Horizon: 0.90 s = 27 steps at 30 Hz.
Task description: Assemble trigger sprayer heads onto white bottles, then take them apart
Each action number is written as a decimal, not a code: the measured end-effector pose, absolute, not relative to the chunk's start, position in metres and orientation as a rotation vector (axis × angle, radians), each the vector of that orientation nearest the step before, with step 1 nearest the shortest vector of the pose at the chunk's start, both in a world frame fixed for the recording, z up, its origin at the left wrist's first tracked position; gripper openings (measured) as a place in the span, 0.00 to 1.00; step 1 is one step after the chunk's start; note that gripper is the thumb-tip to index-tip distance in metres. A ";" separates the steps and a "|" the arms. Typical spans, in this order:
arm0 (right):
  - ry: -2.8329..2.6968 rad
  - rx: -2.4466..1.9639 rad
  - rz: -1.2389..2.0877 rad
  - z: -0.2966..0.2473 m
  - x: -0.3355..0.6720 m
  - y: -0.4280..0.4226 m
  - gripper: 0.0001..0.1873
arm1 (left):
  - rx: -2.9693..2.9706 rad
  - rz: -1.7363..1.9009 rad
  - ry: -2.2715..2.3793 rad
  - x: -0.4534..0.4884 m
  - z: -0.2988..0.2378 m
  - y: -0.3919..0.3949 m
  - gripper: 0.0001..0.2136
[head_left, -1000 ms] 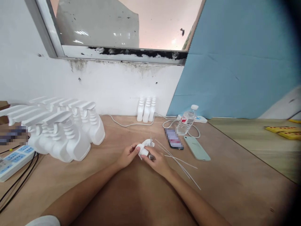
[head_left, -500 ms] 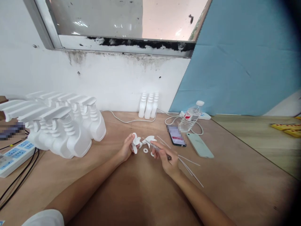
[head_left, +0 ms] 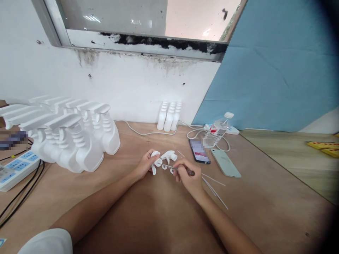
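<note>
My left hand (head_left: 144,165) grips a white trigger spray head (head_left: 154,170) above the table, its fingers closed around the top. In my right hand (head_left: 189,176) is a screwdriver (head_left: 190,172) with a dark handle. Its thin metal shaft points left, and the tip is at the round opening of the spray head; I cannot tell whether it is inside. A second white spray head (head_left: 169,155) lies just beyond my hands. Between the hands are two small white rings (head_left: 164,167), one partly beside my right fingers. Several thin white tubes (head_left: 215,192) lie by my right wrist.
Large white spray bottles (head_left: 88,157) stand grouped at the left, near a power strip (head_left: 19,168) with black cables. Three small white bottles (head_left: 168,120) stand by the wall. A water bottle (head_left: 213,135), a dark phone (head_left: 199,152) and a pale green phone (head_left: 225,164) are at the right.
The spray head in my left hand has turned so its opening faces right. The screwdriver has swung flatter and its tip has come down to the spray head. The view has shifted slightly.
</note>
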State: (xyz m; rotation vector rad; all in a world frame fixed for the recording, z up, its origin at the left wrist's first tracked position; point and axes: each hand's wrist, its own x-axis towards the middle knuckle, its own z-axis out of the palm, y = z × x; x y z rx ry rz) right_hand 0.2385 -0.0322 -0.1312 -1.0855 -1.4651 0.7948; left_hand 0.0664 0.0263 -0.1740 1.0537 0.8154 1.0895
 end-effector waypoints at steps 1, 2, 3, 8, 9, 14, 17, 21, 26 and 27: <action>-1.420 -1.108 0.824 -0.129 0.236 -0.033 0.07 | 1.064 1.086 0.822 0.067 -0.174 0.025 0.22; -1.378 -1.127 0.851 -0.127 0.233 -0.034 0.07 | 1.071 1.084 0.823 0.067 -0.173 0.025 0.23; -1.345 -1.141 0.875 -0.127 0.231 -0.035 0.06 | 1.074 1.082 0.821 0.067 -0.173 0.024 0.23; -1.222 -1.087 1.019 -0.135 0.228 -0.034 0.07 | 1.034 1.106 0.811 0.066 -0.174 0.027 0.21; -1.198 -1.061 1.050 -0.137 0.229 -0.032 0.08 | 1.021 1.118 0.798 0.065 -0.175 0.027 0.20; -1.070 -0.982 1.148 -0.145 0.228 -0.024 0.08 | 0.906 1.141 0.721 0.067 -0.171 0.028 0.20; -1.096 -0.952 1.116 -0.149 0.223 -0.027 0.09 | 0.846 1.157 0.690 0.068 -0.169 0.028 0.21; -1.403 -0.863 0.872 -0.157 0.220 -0.035 0.10 | 0.794 1.224 0.666 0.069 -0.167 0.028 0.23; -1.957 -0.686 0.257 -0.161 0.222 -0.034 0.17 | 0.806 1.277 0.622 0.070 -0.170 0.029 0.22; -1.990 -0.682 0.186 -0.161 0.223 -0.033 0.18 | 0.813 1.288 0.614 0.070 -0.172 0.029 0.22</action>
